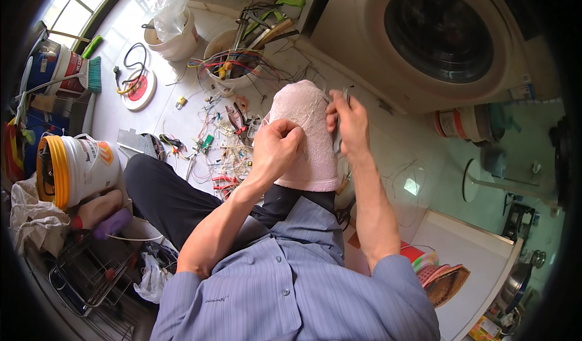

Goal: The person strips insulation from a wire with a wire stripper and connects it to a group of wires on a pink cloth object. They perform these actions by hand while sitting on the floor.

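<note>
A pink towel (302, 101) is draped over my raised knee. My left hand (276, 145) rests on it, thumb and index finger pinched on a thin wire (305, 153); the wire's ends are hard to follow. At the towel's right edge my right hand (348, 122) grips a slim metal tool (345, 93), whose kind I cannot tell. Loose wire offcuts (233, 156), red-and-black pliers (236, 119) and small connectors lie on the tiled floor to the left of the towel.
A bucket of wires and tools (218, 74), a bucket with a plastic bag (170, 40) and a cable on a round disc (138, 92) stand ahead. A washing machine (364, 56) is at upper right, a yellow-rimmed bucket (91, 171) at left, a white board (467, 262) at lower right.
</note>
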A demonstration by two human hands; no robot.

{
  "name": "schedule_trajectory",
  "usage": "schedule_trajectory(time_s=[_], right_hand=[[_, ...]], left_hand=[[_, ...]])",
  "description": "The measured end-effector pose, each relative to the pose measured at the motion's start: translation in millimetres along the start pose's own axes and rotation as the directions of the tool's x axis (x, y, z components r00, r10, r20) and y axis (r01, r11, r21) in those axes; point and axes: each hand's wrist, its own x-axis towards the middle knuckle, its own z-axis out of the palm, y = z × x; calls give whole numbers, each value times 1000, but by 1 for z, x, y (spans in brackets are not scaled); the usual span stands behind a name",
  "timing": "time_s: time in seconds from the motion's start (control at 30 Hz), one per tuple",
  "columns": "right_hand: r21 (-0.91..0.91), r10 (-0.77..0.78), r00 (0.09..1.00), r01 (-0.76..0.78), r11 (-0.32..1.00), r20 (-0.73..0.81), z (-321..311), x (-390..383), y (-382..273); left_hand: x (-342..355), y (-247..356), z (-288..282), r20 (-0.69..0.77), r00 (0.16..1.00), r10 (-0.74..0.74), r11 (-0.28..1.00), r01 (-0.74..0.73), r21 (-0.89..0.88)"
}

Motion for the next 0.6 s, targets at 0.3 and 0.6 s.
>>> schedule_trajectory(time_s=[0.3,0.6], right_hand=[[-721,-401,895,409,560,197,-9,-42,1],[-663,-491,789,594,456,368,-1,-57,-9]], left_hand=[[2,-3,-3,6,998,59,984,-59,168],[7,-7,-5,-7,991,134,946,-126,300]])
